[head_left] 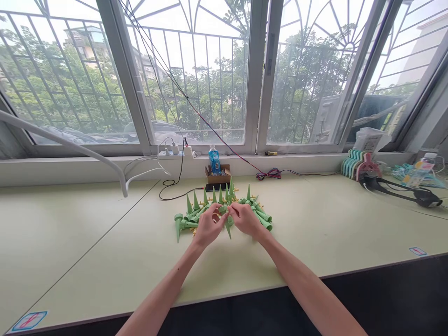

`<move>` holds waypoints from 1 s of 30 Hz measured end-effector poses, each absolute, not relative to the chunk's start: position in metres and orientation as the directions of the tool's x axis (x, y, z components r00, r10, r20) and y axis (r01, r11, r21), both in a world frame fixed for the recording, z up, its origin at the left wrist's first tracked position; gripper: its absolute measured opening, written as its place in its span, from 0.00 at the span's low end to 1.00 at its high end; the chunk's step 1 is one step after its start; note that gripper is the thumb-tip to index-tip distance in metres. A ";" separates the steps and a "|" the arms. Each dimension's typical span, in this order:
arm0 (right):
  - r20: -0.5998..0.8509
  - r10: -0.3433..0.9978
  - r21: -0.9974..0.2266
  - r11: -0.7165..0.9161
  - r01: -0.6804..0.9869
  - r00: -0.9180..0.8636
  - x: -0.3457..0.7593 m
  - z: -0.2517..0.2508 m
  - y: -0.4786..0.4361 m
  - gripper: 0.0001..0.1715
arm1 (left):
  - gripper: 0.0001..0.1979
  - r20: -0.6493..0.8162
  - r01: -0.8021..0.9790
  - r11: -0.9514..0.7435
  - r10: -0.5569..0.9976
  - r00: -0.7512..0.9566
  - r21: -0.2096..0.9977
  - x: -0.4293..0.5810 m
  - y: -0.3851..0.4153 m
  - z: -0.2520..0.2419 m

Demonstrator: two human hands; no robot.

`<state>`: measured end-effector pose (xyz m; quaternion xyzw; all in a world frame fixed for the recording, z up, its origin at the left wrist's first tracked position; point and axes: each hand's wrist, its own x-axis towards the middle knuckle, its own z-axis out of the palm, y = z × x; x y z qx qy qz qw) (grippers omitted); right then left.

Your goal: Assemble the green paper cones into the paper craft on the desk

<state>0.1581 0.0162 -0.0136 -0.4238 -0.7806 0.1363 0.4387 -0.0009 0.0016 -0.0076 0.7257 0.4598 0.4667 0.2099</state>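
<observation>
My left hand [209, 226] is closed around a green plastic watering spike [223, 209], thumb and fingers curled at its wide end. Against it, my right hand [247, 218] pinches something small that its fingertips mostly hide. Just below the hands a green cone [228, 229] points toward me; I cannot tell whether it belongs to the held spike. Behind the hands several green spikes [214, 196] stand point up in a row, with yellow valve pieces [236, 190] beside them. More loose spikes lie in piles to the left [189, 224] and right [264, 218].
A phone [219, 187] on a cable and a small cardboard box [224, 176] with a blue bottle [213, 159] stand behind the spikes. Coiled wire [269, 174] lies at the back. Farther right are hangers [353, 164] and a black strapped headset [402, 186]. A white tube [105, 161] crosses the left.
</observation>
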 end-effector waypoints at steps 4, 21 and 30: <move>0.565 0.785 -0.579 0.597 0.556 -0.255 0.158 -0.013 0.016 0.19 | 0.14 0.481 0.475 -0.487 0.865 0.144 0.733 -0.001 0.002 -0.008; 0.559 0.788 -0.584 0.595 0.552 -0.258 0.159 -0.013 0.015 0.19 | 0.15 0.472 0.478 -0.486 0.867 0.159 0.731 -0.001 0.000 -0.006; 0.559 0.787 -0.573 0.594 0.564 -0.260 0.158 -0.014 0.017 0.19 | 0.15 0.478 0.481 -0.489 0.864 0.157 0.728 -0.001 0.001 -0.007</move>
